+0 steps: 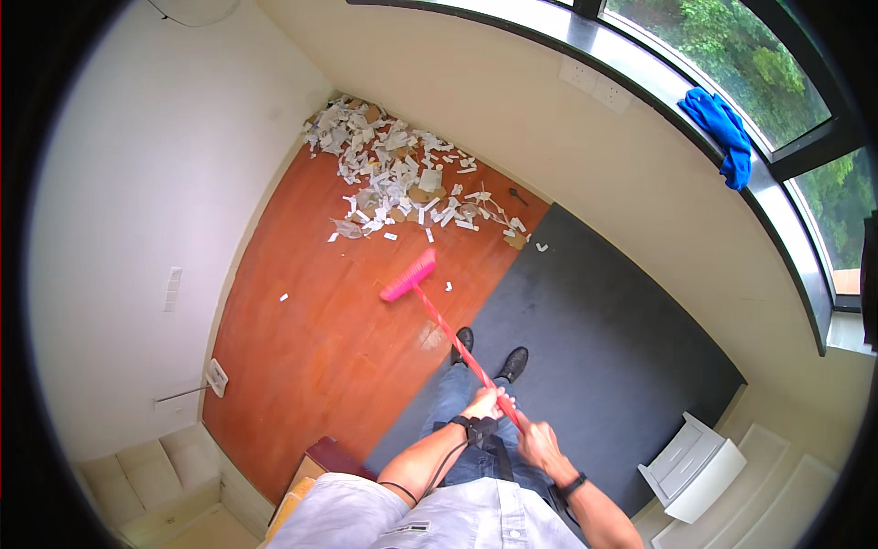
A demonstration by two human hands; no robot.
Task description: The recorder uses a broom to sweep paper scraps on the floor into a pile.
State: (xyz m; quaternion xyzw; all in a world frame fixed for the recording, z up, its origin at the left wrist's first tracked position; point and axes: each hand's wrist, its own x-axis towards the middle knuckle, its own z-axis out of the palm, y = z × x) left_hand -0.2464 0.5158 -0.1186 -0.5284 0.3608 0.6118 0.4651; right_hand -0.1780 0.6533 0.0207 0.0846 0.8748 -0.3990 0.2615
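Observation:
I hold a broom with a bright pink head and a red, pale-striped handle. My left hand is closed around the handle in front of my waist. Higher up, close to its end, my right hand grips the same handle. The broom head is over the reddish wood floor, ahead and left of my feet. Beyond it lies a spread heap of paper and cardboard scraps, filling the far corner. A few loose white bits lie nearer the broom.
Dark grey flooring covers the right side. A small white drawer unit stands at the lower right. A blue cloth hangs over the windowsill. At the left wall a small white object with a rod sits low.

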